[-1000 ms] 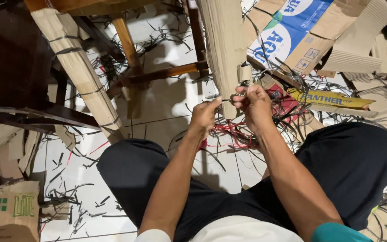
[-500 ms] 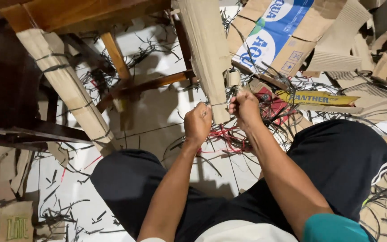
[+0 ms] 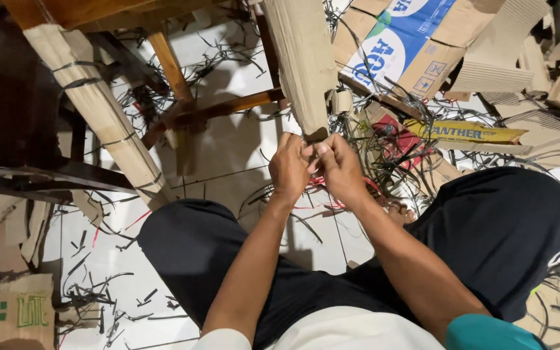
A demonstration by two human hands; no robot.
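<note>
Where two hands meet: one cardboard-wrapped leg; both gripping.

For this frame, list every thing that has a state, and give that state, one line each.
Left hand: closed, pinching the lower end of the cardboard-wrapped leg.
Right hand: closed, fingers at the same end, touching the left hand.
Cardboard-wrapped leg: tilted, wrapped, held at its bottom.
Second wrapped leg: tilted, bound with dark straps.
Blue and white box: flattened, on the floor.
Strap offcuts: loose, scattered on the tiles.
</note>
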